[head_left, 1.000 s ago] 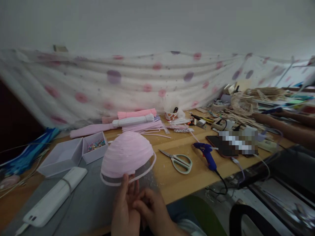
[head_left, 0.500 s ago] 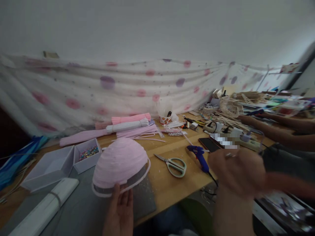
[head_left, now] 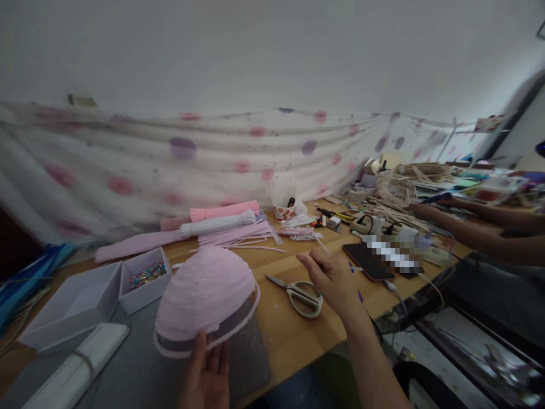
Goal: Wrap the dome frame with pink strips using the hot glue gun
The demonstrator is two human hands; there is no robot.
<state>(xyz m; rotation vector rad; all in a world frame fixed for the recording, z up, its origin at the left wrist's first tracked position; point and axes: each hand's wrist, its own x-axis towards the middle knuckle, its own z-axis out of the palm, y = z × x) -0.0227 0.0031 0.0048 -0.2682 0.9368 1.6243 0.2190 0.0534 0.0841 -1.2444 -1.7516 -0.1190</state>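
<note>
My left hand (head_left: pixel 209 363) grips the near rim of a pale pink dome (head_left: pixel 206 292), thumb on its edge and fingers underneath. Rows of fuzzy pink strip cover the dome, and a loose pink strip loops along its lower edge. My right hand (head_left: pixel 331 278) is closed above the table, thumb uppermost; whatever its fingers hold, if anything, is hidden. Behind that hand a blue glue gun (head_left: pixel 360 296) is mostly covered. Scissors with pale green handles (head_left: pixel 307 300) lie between the dome and my right hand.
Left of the dome are a white box of beads (head_left: pixel 145 278), a white tray (head_left: pixel 76 307) and a banded white bundle (head_left: pixel 76 369). Pink and white stem bundles (head_left: pixel 217 222) lie behind. Phones (head_left: pixel 366 261) and a power strip (head_left: pixel 430 253) sit right, near another person's arms (head_left: pixel 477 227).
My right hand has swung left from the right side to in front of the glue gun, uncovering the phone and cable. My left hand still holds the dome, and the view has shifted slightly.
</note>
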